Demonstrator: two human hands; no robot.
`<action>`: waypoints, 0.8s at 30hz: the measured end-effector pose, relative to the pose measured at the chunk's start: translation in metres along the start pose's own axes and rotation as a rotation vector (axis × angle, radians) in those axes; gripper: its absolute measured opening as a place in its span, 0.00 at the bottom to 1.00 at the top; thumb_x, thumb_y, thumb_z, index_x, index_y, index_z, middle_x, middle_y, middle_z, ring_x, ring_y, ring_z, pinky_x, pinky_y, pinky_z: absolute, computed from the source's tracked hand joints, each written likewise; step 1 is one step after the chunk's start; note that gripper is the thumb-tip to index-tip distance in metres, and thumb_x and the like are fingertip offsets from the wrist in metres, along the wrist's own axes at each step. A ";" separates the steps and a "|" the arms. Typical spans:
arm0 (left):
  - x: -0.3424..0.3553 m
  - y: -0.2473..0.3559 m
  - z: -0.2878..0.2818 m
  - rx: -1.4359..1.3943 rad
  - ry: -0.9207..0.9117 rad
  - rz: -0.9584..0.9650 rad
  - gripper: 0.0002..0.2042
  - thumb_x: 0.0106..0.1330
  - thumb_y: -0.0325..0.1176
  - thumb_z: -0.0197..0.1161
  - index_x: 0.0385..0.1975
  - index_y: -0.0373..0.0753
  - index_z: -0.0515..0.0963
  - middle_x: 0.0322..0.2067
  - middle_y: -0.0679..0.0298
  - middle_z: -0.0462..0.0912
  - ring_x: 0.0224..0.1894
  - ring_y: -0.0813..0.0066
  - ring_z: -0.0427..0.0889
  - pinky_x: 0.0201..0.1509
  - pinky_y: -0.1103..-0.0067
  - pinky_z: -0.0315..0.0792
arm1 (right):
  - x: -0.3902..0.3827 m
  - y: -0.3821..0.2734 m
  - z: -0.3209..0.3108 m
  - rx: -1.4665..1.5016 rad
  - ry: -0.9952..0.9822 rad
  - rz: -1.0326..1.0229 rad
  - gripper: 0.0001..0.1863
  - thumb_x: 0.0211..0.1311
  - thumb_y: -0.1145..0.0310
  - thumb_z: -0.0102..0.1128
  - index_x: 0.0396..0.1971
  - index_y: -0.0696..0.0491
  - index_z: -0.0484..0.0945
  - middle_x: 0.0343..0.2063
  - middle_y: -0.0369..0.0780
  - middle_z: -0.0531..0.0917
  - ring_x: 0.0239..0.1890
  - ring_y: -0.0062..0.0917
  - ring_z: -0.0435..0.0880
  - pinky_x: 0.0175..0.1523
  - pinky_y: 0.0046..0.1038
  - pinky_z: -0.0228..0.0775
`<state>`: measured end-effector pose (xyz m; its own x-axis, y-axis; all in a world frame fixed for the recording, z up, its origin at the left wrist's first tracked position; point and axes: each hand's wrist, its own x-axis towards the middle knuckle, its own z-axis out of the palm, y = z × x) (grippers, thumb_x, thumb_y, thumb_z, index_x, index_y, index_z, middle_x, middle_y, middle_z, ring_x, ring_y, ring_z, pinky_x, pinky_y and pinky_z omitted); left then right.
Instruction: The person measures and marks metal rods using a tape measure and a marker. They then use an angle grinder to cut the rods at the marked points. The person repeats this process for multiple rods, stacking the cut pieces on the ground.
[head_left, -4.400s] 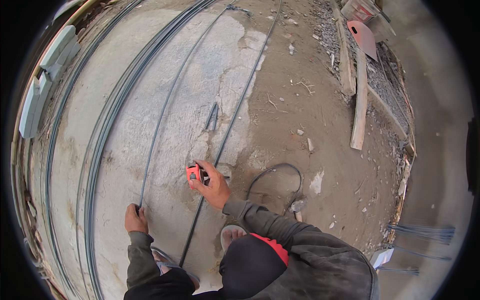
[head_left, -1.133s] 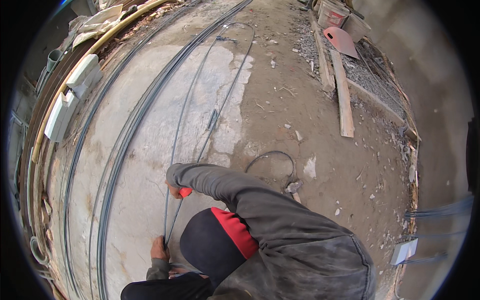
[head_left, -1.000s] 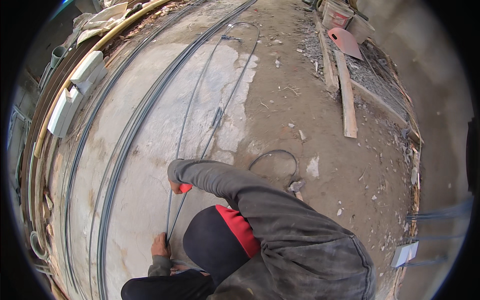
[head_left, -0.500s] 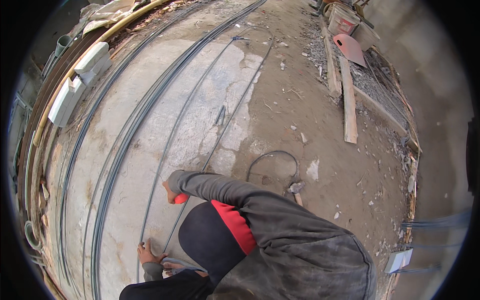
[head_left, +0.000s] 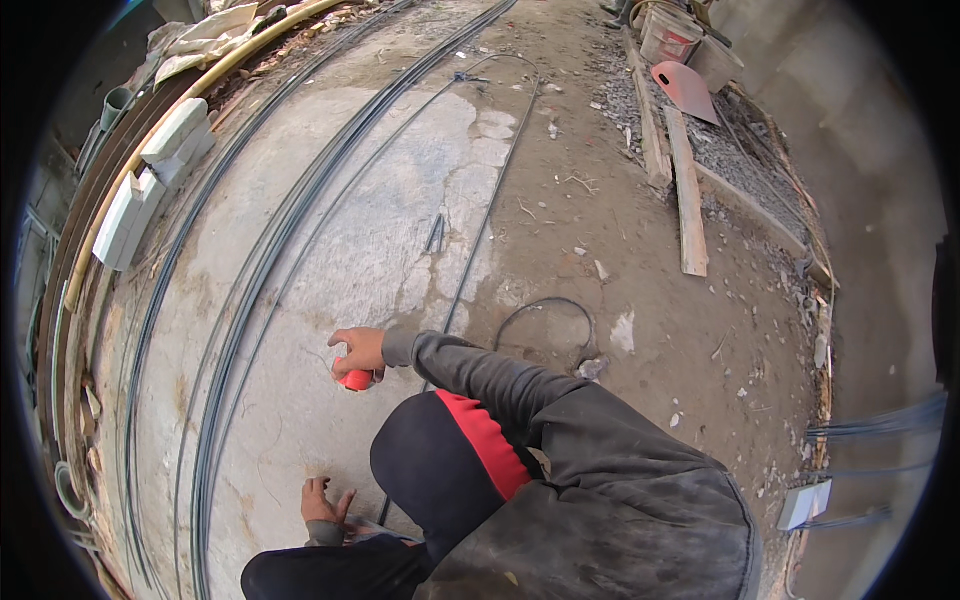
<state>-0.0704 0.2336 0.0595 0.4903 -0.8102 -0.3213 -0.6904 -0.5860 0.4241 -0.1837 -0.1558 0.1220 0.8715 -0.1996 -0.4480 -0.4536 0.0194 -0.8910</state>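
Observation:
My right hand (head_left: 360, 350) holds a red tape measure (head_left: 355, 378) over the pale concrete, its fingers curled round the top. Lower down, my left hand (head_left: 325, 505) is open and holds nothing, thumb and fingers apart. A single thin steel rod (head_left: 472, 260) runs under my right forearm and bends round in a long loop at the far end; the loop's other leg (head_left: 262, 340) lies to my left beside a bundle of long rods (head_left: 281, 220). Short rod pieces (head_left: 435, 233) lie inside the loop. A black-and-red cap (head_left: 440, 465) hides part of the lower middle.
White blocks (head_left: 130, 220) and a long yellow pipe (head_left: 215, 75) line the left. At the right are buckets (head_left: 668, 35), a pink plastic sheet (head_left: 685, 92), planks (head_left: 687, 200) and gravel. A small coil (head_left: 540, 302) and a hammer head (head_left: 591, 367) lie on the dirt.
My left hand has let go of the rod, its fingers now spread. The left leg of the loop has shifted left toward the bundle. My right hand still holds the tape, slightly raised.

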 end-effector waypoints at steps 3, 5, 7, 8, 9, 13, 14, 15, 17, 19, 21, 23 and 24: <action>-0.002 0.028 0.019 0.179 -0.317 0.221 0.23 0.60 0.52 0.69 0.42 0.38 0.75 0.44 0.55 0.79 0.47 0.53 0.80 0.48 0.62 0.74 | 0.008 -0.067 0.001 -0.071 -0.016 -0.117 0.48 0.49 0.56 0.70 0.68 0.61 0.60 0.37 0.49 0.81 0.20 0.30 0.82 0.21 0.29 0.76; -0.009 0.015 0.048 0.201 -0.429 0.194 0.23 0.61 0.54 0.67 0.43 0.40 0.75 0.44 0.55 0.80 0.48 0.52 0.80 0.48 0.61 0.74 | 0.007 -0.115 0.005 -0.126 -0.047 -0.189 0.47 0.48 0.56 0.70 0.67 0.62 0.61 0.38 0.50 0.81 0.21 0.29 0.82 0.21 0.29 0.76; -0.011 0.022 0.053 0.162 -0.392 0.271 0.19 0.64 0.51 0.63 0.43 0.40 0.74 0.41 0.54 0.81 0.47 0.51 0.81 0.47 0.60 0.75 | 0.012 -0.135 0.006 -0.184 -0.037 -0.228 0.48 0.48 0.55 0.71 0.67 0.62 0.61 0.39 0.50 0.81 0.21 0.30 0.82 0.21 0.28 0.76; -0.012 0.030 0.053 0.160 -0.398 0.252 0.18 0.65 0.49 0.63 0.42 0.40 0.74 0.40 0.54 0.81 0.46 0.51 0.81 0.46 0.61 0.75 | 0.012 -0.142 0.009 -0.210 -0.035 -0.250 0.48 0.47 0.55 0.71 0.67 0.62 0.61 0.39 0.51 0.82 0.22 0.30 0.83 0.22 0.28 0.76; -0.011 0.035 0.053 0.158 -0.397 0.240 0.17 0.65 0.47 0.63 0.41 0.40 0.74 0.39 0.55 0.81 0.45 0.51 0.81 0.46 0.61 0.75 | 0.010 -0.153 0.011 -0.241 -0.051 -0.261 0.49 0.47 0.55 0.71 0.67 0.62 0.61 0.39 0.51 0.82 0.22 0.30 0.83 0.22 0.28 0.76; -0.017 0.022 0.055 0.101 -0.153 0.088 0.12 0.61 0.39 0.66 0.35 0.39 0.75 0.36 0.56 0.80 0.42 0.51 0.81 0.42 0.62 0.75 | 0.005 -0.196 0.035 -0.334 -0.119 -0.359 0.49 0.43 0.54 0.73 0.65 0.62 0.64 0.41 0.53 0.82 0.24 0.32 0.85 0.25 0.31 0.78; -0.012 0.019 0.052 0.081 -0.054 0.049 0.11 0.59 0.37 0.67 0.33 0.39 0.75 0.36 0.56 0.80 0.41 0.51 0.81 0.41 0.62 0.75 | 0.004 -0.204 0.039 -0.385 -0.142 -0.380 0.50 0.43 0.54 0.73 0.65 0.63 0.63 0.40 0.53 0.82 0.24 0.31 0.84 0.24 0.30 0.77; -0.009 0.016 0.051 0.061 0.045 0.010 0.10 0.58 0.36 0.68 0.32 0.39 0.75 0.35 0.57 0.80 0.41 0.51 0.81 0.41 0.62 0.75 | 0.001 -0.213 0.044 -0.435 -0.165 -0.401 0.50 0.44 0.54 0.73 0.66 0.64 0.62 0.40 0.54 0.82 0.24 0.30 0.84 0.23 0.29 0.76; -0.004 0.007 0.057 0.054 0.110 -0.044 0.10 0.55 0.34 0.70 0.31 0.41 0.76 0.34 0.59 0.79 0.38 0.54 0.81 0.39 0.63 0.74 | -0.012 -0.239 0.060 -0.611 -0.213 -0.388 0.48 0.44 0.53 0.73 0.65 0.62 0.65 0.40 0.51 0.83 0.30 0.36 0.86 0.31 0.34 0.78; -0.002 -0.006 0.052 0.090 0.141 -0.113 0.11 0.54 0.35 0.72 0.31 0.41 0.77 0.34 0.60 0.79 0.38 0.55 0.81 0.39 0.63 0.74 | -0.006 -0.252 0.090 -0.705 -0.247 -0.487 0.45 0.44 0.52 0.72 0.61 0.61 0.69 0.40 0.50 0.84 0.35 0.40 0.87 0.37 0.37 0.79; 0.007 -0.016 0.042 0.075 0.236 -0.199 0.12 0.52 0.36 0.73 0.31 0.41 0.77 0.34 0.60 0.79 0.38 0.56 0.81 0.39 0.63 0.74 | -0.001 -0.267 0.120 -0.905 -0.290 -0.570 0.41 0.44 0.50 0.71 0.57 0.60 0.73 0.40 0.51 0.84 0.39 0.42 0.86 0.42 0.39 0.79; 0.013 -0.028 0.029 0.074 0.160 -0.228 0.13 0.51 0.37 0.75 0.30 0.41 0.77 0.33 0.60 0.80 0.38 0.55 0.82 0.38 0.63 0.75 | 0.004 -0.265 0.144 -0.992 -0.296 -0.631 0.33 0.43 0.49 0.70 0.45 0.57 0.79 0.36 0.49 0.85 0.39 0.43 0.86 0.43 0.41 0.78; 0.020 -0.029 0.024 0.068 0.042 -0.200 0.14 0.50 0.37 0.75 0.30 0.41 0.78 0.32 0.59 0.81 0.37 0.55 0.82 0.38 0.63 0.75 | 0.004 -0.259 0.151 -0.995 -0.274 -0.641 0.28 0.41 0.48 0.70 0.37 0.56 0.82 0.32 0.48 0.86 0.37 0.43 0.86 0.41 0.42 0.77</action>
<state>-0.0540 0.2348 0.0204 0.6416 -0.6788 -0.3572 -0.6111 -0.7338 0.2967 -0.0350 -0.0139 0.3402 0.9463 0.3186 -0.0549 0.2338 -0.7918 -0.5643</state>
